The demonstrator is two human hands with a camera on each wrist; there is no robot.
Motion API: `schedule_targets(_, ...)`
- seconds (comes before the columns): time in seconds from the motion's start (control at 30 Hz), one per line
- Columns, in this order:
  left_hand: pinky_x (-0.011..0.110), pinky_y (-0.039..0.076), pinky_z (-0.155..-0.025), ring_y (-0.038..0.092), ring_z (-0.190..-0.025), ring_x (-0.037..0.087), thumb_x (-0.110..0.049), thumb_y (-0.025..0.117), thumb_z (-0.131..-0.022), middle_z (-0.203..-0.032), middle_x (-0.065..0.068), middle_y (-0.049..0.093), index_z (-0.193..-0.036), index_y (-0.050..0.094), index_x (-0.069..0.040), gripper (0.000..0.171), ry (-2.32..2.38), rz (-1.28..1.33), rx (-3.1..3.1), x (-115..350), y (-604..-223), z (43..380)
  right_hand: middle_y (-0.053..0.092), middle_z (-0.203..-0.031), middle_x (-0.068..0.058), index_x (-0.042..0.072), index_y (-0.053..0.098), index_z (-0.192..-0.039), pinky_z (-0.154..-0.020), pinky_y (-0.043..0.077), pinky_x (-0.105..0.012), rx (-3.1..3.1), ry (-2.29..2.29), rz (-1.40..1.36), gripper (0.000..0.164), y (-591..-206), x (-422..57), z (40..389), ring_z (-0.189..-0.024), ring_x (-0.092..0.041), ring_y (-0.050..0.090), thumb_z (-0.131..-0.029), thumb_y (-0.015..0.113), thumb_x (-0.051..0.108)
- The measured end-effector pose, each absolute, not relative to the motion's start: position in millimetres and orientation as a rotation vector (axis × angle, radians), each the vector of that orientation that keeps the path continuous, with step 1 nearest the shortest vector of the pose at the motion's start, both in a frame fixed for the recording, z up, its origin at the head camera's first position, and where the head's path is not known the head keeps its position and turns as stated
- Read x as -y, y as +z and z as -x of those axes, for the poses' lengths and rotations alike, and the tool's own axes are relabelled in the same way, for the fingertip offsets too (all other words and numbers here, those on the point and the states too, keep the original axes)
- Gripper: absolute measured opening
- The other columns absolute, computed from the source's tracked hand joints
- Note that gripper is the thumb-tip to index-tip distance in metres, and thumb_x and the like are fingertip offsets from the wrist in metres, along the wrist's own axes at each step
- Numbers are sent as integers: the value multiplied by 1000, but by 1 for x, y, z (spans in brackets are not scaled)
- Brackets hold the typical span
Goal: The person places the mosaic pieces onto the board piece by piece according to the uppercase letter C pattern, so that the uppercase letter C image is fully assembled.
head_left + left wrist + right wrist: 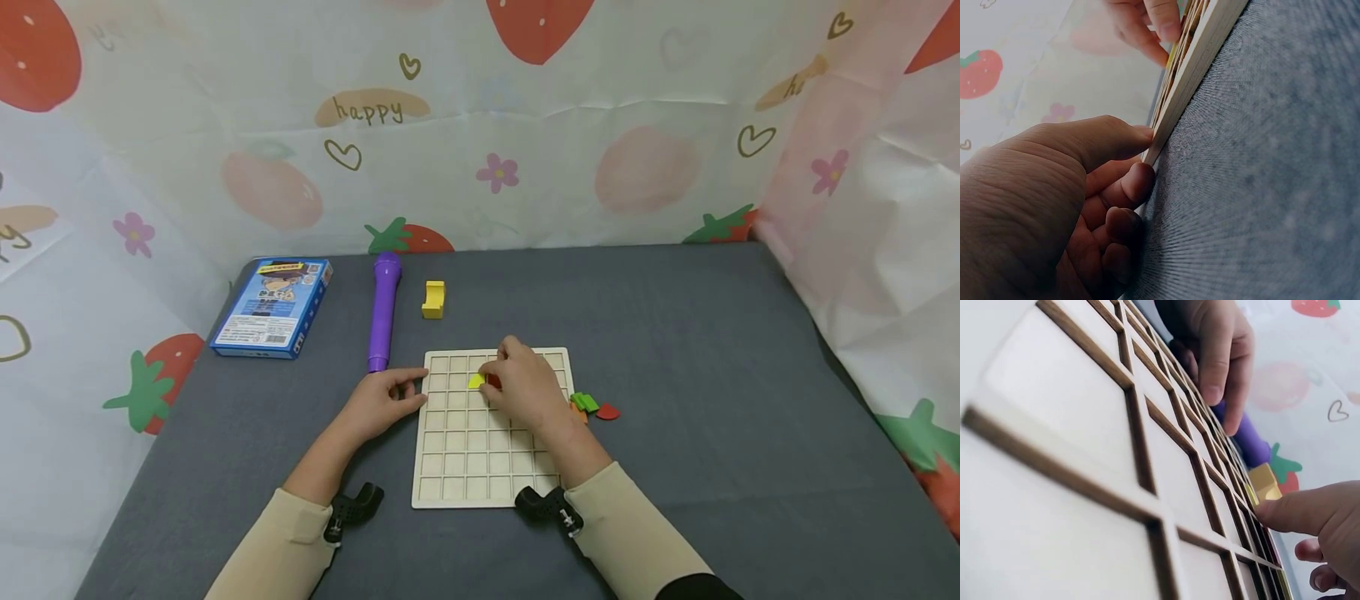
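A pale wooden grid board point(454, 465) lies flat on the grey cloth. At its left edge rest the thumb and forefinger of my left hand point(384, 397), the other fingers loosely bent in the left wrist view. Over the upper middle of the board, my right hand point(525, 387) pinches a small yellow piece point(476, 381) between thumb and forefinger, low at the grid. Partly hidden by those fingers is a dark red piece point(493, 381). The right wrist view shows the thumb point(1300, 509) touching the board near the yellow piece.
Green pieces point(585, 402), a red piece point(608, 412) and a partly covered orange piece point(578, 412) lie right of the board. Behind it are a yellow curved block point(433, 300) and a purple tube point(384, 312). A blue box point(272, 307) lies back left.
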State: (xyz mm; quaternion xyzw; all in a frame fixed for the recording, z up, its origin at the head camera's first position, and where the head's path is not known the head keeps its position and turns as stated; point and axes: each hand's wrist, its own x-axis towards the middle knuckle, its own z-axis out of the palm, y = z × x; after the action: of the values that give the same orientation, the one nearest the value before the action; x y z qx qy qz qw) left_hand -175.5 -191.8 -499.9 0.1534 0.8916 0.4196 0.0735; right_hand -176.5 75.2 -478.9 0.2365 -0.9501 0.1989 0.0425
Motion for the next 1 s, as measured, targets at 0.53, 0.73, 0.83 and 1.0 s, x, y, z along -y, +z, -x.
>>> schedule_targets(0.53,31,41,-59,49,-61,16,-15,75,-94,-77,-2,61,-131,70,-3,39,1251,-464,-2682,192,-501,175,49,-114,-8,15,72,-131,-77,46,-40,2865,1086,-539,35,-447,-114,169,-89,-25,53,-99,71,29)
schedule_targets(0.73,31,41,-59,49,-61,16,-14,75,-94,-78,-1,61,-131,69,-2,40,1249,-463,-2684,192,-501,176,52,-117,-8,13,71,-132,-85,46,-46,2831,1236,-438,36,-436,-136,166,-108,-33,55,-98,74,24)
schedule_targets(0.83,31,41,-58,49,-61,16,-14,75,-94,-77,-2,61,-131,69,-2,39,1252,-455,-2684,193,-501,175,54,-115,-9,13,71,-132,-81,44,-45,2827,1256,-418,36,-432,-148,165,-103,-32,53,-98,74,23)
schedule_targets(1.0,31,40,-58,49,-61,16,-14,75,-94,-77,-2,60,-130,70,-2,39,1249,-457,-2684,192,-501,175,56,-106,-10,11,70,-133,-72,39,-42,2856,1314,-390,36,-429,-170,164,-85,-27,45,-98,72,21)
